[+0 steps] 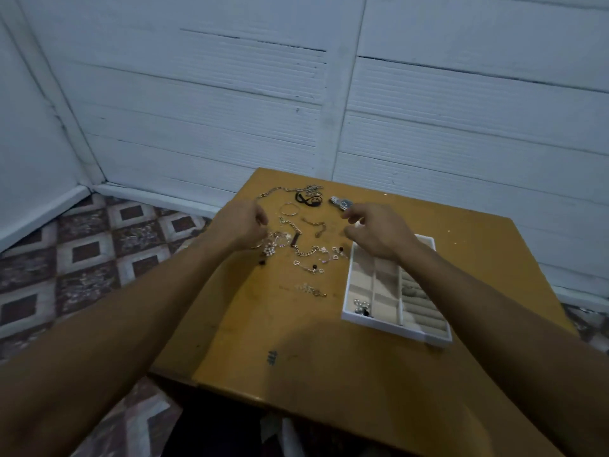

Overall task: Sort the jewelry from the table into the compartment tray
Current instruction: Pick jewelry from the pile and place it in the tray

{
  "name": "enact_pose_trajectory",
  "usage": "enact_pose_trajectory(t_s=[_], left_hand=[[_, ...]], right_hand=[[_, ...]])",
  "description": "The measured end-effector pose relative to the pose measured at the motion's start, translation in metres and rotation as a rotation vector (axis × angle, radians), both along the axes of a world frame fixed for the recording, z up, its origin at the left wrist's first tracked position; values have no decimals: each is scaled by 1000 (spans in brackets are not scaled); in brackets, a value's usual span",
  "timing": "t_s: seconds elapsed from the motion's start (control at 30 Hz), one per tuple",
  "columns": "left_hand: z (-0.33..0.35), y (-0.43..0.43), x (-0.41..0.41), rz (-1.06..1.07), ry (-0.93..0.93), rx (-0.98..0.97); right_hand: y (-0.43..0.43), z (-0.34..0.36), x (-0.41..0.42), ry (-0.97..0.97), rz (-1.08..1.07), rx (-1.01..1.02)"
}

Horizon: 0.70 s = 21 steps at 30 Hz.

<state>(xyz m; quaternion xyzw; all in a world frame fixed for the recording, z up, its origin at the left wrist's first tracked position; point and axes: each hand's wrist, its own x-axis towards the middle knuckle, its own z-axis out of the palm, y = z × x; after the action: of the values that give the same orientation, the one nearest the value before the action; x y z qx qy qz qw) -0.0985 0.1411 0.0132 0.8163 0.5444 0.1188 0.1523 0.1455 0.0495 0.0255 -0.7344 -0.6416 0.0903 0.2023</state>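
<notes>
Wooden table (296, 374), left hand (245, 227) curled over jewelry (268, 250), grip unclear, right hand (379, 232) grip loose, empty

This looks like a plain room in a home rather than a shop or workshop. Beyond both hands stands a white-painted plank wall (197, 110) that meets a second wall in a corner, with a white skirting board (158, 197) at its foot. Left of the left hand (242, 227) lies a floor covering (82, 252) patterned in brown and grey squares. Under the hands is a small, worn yellow-brown table (296, 357) with paint specks and pen marks. Personal jewelry (306, 252) is strewn between the left hand and the right hand (379, 234).
</notes>
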Motion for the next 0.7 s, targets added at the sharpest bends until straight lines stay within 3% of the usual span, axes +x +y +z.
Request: enact_pose_trajectory(t_s=[0.33,0.53,0.7], left_hand=[[-23,5,-22,-16,117,-133],[-23,8,-27,95,-10,-270],[-24,0,-34,59,-86,-171]], right_hand=[[17,-2,-36,-61,56,-61],[20,-2,-36,-131,53,-90],[36,-11,-34,-130,9,-74]])
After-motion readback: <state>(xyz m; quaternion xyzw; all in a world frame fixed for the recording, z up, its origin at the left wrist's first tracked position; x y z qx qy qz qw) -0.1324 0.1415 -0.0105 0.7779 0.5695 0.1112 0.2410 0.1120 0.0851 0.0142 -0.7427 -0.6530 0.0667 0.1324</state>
